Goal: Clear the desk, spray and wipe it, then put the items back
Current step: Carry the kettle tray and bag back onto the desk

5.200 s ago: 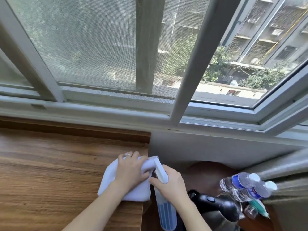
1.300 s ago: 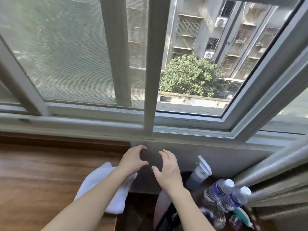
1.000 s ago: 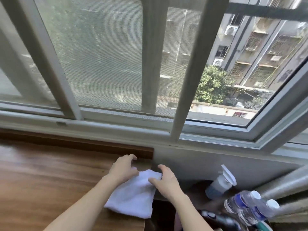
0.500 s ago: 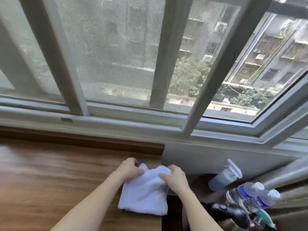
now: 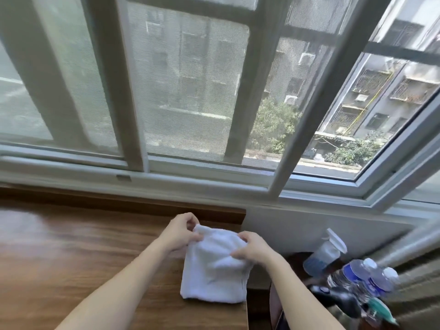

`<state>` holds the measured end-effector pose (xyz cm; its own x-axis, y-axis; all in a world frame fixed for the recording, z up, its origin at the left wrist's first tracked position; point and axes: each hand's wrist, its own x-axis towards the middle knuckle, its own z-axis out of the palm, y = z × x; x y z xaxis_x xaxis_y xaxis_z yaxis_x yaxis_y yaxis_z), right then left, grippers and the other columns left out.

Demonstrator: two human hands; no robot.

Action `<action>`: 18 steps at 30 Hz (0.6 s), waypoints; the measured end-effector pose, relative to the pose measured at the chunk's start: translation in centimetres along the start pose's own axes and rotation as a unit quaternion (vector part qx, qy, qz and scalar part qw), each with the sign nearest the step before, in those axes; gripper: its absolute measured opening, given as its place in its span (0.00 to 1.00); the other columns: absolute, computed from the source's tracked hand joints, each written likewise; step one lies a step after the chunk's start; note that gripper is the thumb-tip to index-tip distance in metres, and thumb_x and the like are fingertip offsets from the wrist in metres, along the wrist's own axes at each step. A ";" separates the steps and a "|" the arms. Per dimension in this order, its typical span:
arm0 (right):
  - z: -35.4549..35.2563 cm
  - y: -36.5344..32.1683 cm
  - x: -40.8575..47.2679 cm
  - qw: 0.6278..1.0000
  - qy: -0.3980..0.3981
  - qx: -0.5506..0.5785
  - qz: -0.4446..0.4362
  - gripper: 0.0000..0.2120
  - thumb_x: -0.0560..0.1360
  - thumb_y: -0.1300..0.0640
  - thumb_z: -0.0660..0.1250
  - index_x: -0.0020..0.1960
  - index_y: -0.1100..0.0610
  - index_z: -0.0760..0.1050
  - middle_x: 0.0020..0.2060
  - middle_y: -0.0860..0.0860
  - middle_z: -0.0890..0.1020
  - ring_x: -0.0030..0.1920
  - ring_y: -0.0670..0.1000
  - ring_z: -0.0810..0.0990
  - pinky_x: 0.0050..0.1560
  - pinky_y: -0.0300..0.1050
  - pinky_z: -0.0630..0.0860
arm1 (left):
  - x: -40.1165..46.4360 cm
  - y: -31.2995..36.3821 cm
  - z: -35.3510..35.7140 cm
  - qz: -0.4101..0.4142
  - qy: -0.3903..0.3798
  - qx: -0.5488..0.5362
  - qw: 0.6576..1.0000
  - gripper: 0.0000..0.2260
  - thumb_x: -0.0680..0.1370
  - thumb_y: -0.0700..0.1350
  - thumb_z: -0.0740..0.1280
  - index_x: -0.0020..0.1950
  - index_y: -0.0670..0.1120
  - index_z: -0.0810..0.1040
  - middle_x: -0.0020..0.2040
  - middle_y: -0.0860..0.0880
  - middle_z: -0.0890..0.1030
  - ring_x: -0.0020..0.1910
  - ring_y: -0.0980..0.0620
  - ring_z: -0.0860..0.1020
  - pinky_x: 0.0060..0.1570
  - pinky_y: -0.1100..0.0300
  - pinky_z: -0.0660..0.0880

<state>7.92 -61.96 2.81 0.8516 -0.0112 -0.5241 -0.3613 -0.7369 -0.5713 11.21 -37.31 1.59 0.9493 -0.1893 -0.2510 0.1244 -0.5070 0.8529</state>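
White cloth point(image 5: 214, 270) now gathered at wooden desk point(image 5: 71, 258) corner

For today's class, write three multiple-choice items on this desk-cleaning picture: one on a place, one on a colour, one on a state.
1. Where does the spray bottle stand?
A. on the desk
B. on the low surface right of the desk
C. on the window sill

2. What colour is the cloth?
A. white
B. blue
C. green

3. What are the hands doing?
A. both hang idle
B. only one touches the cloth
C. both pinch the cloth

Answers:
1 B: the bottle is beyond the right edge of the desk, beside the water bottles.
2 A: the cloth is plain white.
3 C: the left hand and right hand each take a grip on its far edge.
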 end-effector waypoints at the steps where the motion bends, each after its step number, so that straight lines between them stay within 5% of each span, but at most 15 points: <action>1: -0.1 -0.7 -0.3 1.000 -0.007 -0.017 -0.007 0.37 0.70 0.54 0.78 0.74 0.57 0.67 0.68 0.52 0.75 0.63 0.50 0.76 0.63 0.43 0.74 | -0.5 0.1 -0.6 0.009 0.003 -0.017 1.000 0.11 0.67 0.39 0.76 0.44 0.43 0.77 0.35 0.51 0.80 0.34 0.53 0.76 0.34 0.57 0.74; 4: -0.5 -2.7 -1.5 0.999 -0.041 -0.007 -0.013 0.55 0.69 0.58 0.79 0.83 0.52 0.45 0.78 0.54 0.64 0.77 0.54 0.64 0.72 0.46 0.66 | -2.1 0.8 -2.4 0.036 -0.006 -0.050 0.998 0.11 0.67 0.37 0.76 0.44 0.43 0.76 0.34 0.51 0.81 0.34 0.55 0.76 0.32 0.61 0.71; 9: -0.6 -4.9 -3.0 0.996 -0.046 -0.047 -0.056 0.51 0.67 0.58 0.80 0.81 0.48 0.53 0.72 0.56 0.70 0.69 0.56 0.72 0.69 0.54 0.72 | -4.6 2.3 -5.0 0.072 -0.012 -0.086 0.994 0.12 0.67 0.40 0.76 0.46 0.47 0.78 0.44 0.44 0.84 0.42 0.52 0.81 0.43 0.55 0.76; 11: -0.8 -5.8 -3.5 0.995 -0.038 -0.046 -0.081 0.57 0.66 0.57 0.80 0.82 0.44 0.46 0.67 0.54 0.67 0.66 0.57 0.72 0.67 0.55 0.73 | -5.4 3.4 -5.9 0.086 -0.022 -0.088 0.992 0.11 0.69 0.39 0.76 0.48 0.48 0.80 0.46 0.47 0.85 0.46 0.50 0.82 0.47 0.55 0.78; 13: -1.0 -6.8 -3.9 0.991 -0.036 -0.043 -0.118 0.61 0.66 0.59 0.80 0.82 0.42 0.40 0.74 0.52 0.59 0.73 0.57 0.66 0.69 0.52 0.71 | -6.3 4.6 -6.7 0.093 -0.043 -0.073 0.992 0.10 0.71 0.40 0.74 0.49 0.51 0.82 0.46 0.48 0.85 0.47 0.52 0.82 0.46 0.59 0.78; 16: -1.1 -8.3 -4.4 0.982 -0.023 -0.038 -0.182 0.56 0.66 0.61 0.79 0.82 0.44 0.48 0.79 0.48 0.52 0.79 0.54 0.57 0.72 0.46 0.64 | -7.4 6.5 -7.6 0.093 -0.057 -0.047 0.993 0.11 0.71 0.40 0.71 0.49 0.53 0.83 0.44 0.47 0.84 0.44 0.55 0.80 0.45 0.59 0.76; 18: -0.9 -9.0 -4.5 0.976 -0.002 -0.057 -0.208 0.41 0.67 0.61 0.78 0.76 0.48 0.65 0.75 0.50 0.65 0.75 0.52 0.65 0.67 0.43 0.68 | -8.0 7.2 -8.1 0.094 -0.028 -0.033 0.995 0.11 0.72 0.38 0.70 0.47 0.54 0.83 0.39 0.53 0.82 0.40 0.57 0.78 0.43 0.61 0.75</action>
<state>7.69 -55.84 10.84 0.9144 0.3069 -0.2638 0.0605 -0.7482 -0.6607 6.87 -32.64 13.43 0.9404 -0.3228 -0.1068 -0.0339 -0.4015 0.9152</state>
